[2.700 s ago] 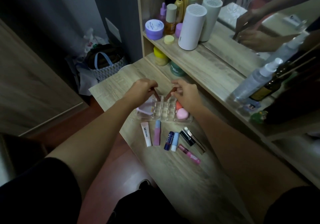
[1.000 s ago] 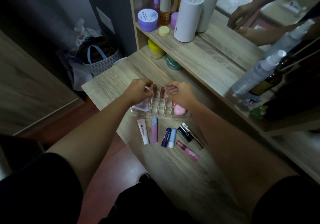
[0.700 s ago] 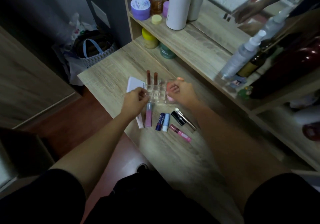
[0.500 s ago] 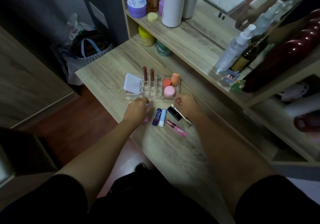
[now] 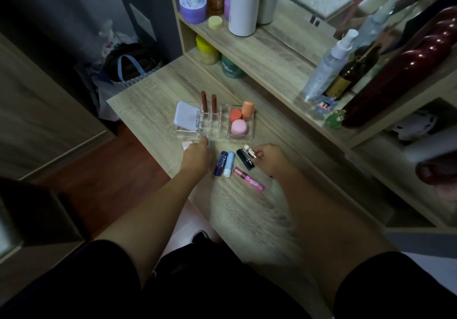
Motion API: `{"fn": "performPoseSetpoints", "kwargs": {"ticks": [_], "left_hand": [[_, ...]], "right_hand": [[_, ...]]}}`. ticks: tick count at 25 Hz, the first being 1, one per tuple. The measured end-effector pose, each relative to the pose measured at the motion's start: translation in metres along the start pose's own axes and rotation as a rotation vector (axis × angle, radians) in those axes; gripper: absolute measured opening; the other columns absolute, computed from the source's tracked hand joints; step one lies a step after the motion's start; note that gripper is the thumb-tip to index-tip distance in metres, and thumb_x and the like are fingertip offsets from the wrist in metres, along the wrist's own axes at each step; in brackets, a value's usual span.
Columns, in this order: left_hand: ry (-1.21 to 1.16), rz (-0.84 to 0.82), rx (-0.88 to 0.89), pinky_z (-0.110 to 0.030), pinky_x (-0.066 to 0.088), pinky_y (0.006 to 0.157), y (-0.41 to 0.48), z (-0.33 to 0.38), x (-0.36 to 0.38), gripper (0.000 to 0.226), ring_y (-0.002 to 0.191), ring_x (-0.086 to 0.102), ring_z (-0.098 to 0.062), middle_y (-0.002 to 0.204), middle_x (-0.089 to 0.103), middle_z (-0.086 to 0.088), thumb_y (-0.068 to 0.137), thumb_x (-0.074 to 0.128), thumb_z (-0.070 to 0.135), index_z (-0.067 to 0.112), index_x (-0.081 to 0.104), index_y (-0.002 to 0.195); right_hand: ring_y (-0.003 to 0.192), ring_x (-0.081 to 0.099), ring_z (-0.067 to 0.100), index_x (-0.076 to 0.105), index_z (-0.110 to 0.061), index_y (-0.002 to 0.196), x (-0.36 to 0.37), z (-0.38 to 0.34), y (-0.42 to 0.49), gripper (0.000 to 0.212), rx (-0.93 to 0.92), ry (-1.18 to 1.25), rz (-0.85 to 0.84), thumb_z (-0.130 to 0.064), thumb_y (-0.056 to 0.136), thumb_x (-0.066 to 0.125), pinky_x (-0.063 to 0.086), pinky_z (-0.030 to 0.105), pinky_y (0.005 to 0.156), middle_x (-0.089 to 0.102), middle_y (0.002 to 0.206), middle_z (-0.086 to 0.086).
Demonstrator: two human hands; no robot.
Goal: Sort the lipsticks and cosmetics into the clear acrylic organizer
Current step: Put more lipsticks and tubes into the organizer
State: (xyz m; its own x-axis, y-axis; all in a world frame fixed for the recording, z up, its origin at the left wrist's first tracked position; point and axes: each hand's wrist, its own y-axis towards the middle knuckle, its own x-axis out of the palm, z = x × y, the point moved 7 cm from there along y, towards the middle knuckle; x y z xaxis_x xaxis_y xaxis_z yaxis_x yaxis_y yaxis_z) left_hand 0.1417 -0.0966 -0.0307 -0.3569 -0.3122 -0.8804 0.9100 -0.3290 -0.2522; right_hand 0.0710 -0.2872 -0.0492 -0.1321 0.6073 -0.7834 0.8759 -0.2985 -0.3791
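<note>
The clear acrylic organizer (image 5: pixel 214 130) stands on the desk. It holds two brown lipsticks (image 5: pixel 203 101) upright, a white compact (image 5: pixel 186 118) and orange and pink sponges (image 5: pixel 239 126). My left hand (image 5: pixel 196 158) lies just in front of it, fingers closed over a pink and blue tube whose blue tip (image 5: pixel 209 143) pokes out. A white tube (image 5: pixel 186 145) peeks from under that hand. My right hand (image 5: pixel 269 158) pinches a silver-tipped slim tube (image 5: pixel 249 151) beside a black lipstick (image 5: pixel 245 161). Two Nivea sticks (image 5: pixel 224 163) and a pink gloss tube (image 5: pixel 248 182) lie between the hands.
A shelf behind the desk carries jars, a tall white cylinder (image 5: pixel 244 2), a spray bottle (image 5: pixel 326 66) and a dark bottle, with a mirror above. A bag (image 5: pixel 128 66) sits on the floor at the left. The desk edge (image 5: pixel 138 130) runs close to my left hand.
Both hands have left the organizer, with the two brown lipsticks standing in it, and come back to the row of loose tubes. The left closed on the pink tube, the right on the slim tube.
</note>
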Motion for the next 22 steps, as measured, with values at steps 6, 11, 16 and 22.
{"fn": "performPoseSetpoints", "kwargs": {"ticks": [6,11,16,22], "left_hand": [[-0.704,-0.046,-0.264,-0.033,0.054,0.058,-0.004,-0.025,-0.008,0.042,0.075,0.067,-0.028,0.091,0.067,-0.012,0.076,0.072,0.016,0.008,0.048,0.110],[-1.214,-0.221,-0.221,-0.028,0.058,0.062,0.012,-0.021,-0.046,0.026,0.065,0.068,-0.014,0.091,0.066,-0.010,0.083,0.057,0.001,0.016,0.056,0.105],[-1.232,-0.114,-0.168,-0.030,0.057,0.064,0.033,-0.031,-0.078,0.008,0.081,0.066,-0.023,0.096,0.066,-0.010,0.088,0.059,0.011,0.017,0.058,0.093],[-0.903,0.011,0.098,-0.029,0.051,0.079,0.057,-0.031,-0.103,0.023,0.089,0.063,-0.023,0.095,0.066,-0.009,0.085,0.064,0.005,0.012,0.063,0.106]], "right_hand": [[0.069,0.056,0.006,0.066,-0.014,0.104,-0.037,-0.010,-0.010,0.024,-0.090,0.371,0.132,-0.010,0.080,0.066,0.046,0.012,0.064,0.060,0.075,-0.012],[0.081,0.061,0.001,0.054,-0.017,0.122,-0.066,-0.056,-0.004,0.043,-0.151,0.614,0.132,-0.008,0.082,0.067,0.047,0.012,0.062,0.065,0.100,-0.002],[0.100,0.064,0.014,0.049,-0.009,0.128,-0.084,-0.080,0.016,0.047,-0.136,0.753,0.260,-0.015,0.085,0.065,0.055,0.023,0.079,0.064,0.118,0.007],[0.090,0.067,0.011,0.058,-0.010,0.119,-0.089,-0.094,0.039,0.038,-0.183,0.648,0.336,-0.012,0.083,0.067,0.057,0.025,0.083,0.070,0.109,0.008]]}}
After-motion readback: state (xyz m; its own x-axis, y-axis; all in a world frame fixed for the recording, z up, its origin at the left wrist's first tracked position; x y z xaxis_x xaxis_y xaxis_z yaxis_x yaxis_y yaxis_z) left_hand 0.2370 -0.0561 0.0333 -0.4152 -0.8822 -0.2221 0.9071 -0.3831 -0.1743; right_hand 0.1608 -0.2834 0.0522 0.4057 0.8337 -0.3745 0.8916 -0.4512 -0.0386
